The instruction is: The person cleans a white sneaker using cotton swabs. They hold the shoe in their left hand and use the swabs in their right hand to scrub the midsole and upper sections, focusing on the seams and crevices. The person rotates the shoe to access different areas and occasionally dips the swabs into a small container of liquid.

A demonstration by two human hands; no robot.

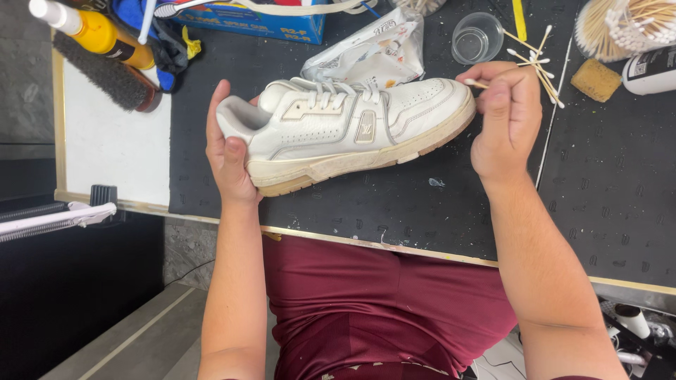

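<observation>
Lying on its side on the dark tabletop (394,204), a white sneaker (352,130) is gripped at the heel by the left hand (227,151), whose fingers are wrapped behind the heel while the thumb is pressed against the sole edge. The toe of the sneaker is pointed away from that hand, toward the right hand (508,116). The right hand is closed into a loose fist around a cotton swab (476,84), which is pinched between thumb and fingers, its tip held against the toe of the sneaker.

Just beyond the sneaker's laces, a crumpled white packet (373,53) is seen, and past the toe a small clear glass cup (477,36) is set. Loose cotton swabs (542,67) are scattered beside the right hand, beyond the sneaker's toe. Farther out from the toe, a container of cotton swabs (623,24), a tan sponge (596,79) and a white bottle (651,70) are placed. Beyond the sneaker's heel, a dark bristle brush (105,74) and a yellow bottle (98,32) are laid, with a blue box (260,21) near them. Below the sneaker, past the tabletop edge, maroon shorts (380,309) are visible.
</observation>
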